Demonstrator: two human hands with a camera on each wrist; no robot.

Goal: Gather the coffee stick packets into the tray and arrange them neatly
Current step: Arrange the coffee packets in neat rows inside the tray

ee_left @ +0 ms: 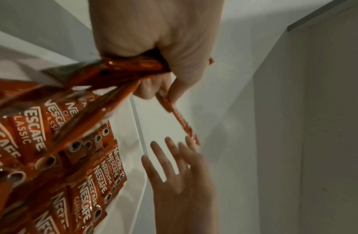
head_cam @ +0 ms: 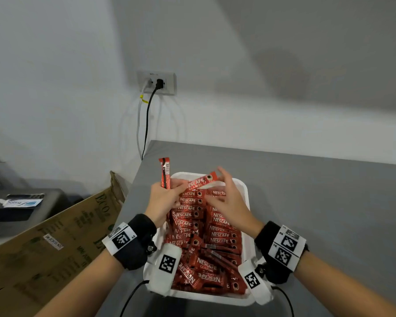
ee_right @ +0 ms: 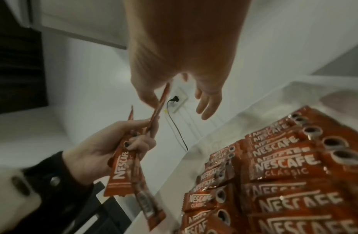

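Observation:
A white tray (head_cam: 215,298) on the grey counter is packed with red Nescafe stick packets (head_cam: 220,234), mostly in rows, looser at the near end. My left hand (head_cam: 162,200) is over the tray's far left corner and grips a few packets. One of them stands upright (head_cam: 165,171) and another slants to the right (head_cam: 200,180). My right hand (head_cam: 229,197) hovers over the far end with its fingers spread, and its fingertips touch the slanted packet's (ee_left: 180,120) free end. The right wrist view shows the held packets (ee_right: 122,166) fanned out below the left hand (ee_right: 106,142).
The grey counter (head_cam: 318,213) stretches to the right and behind the tray. Its left edge runs close beside the tray. A cardboard box (head_cam: 55,243) leans beyond that edge, with a dark appliance (head_cam: 21,209) behind it. A wall socket (head_cam: 157,82) carries two cables.

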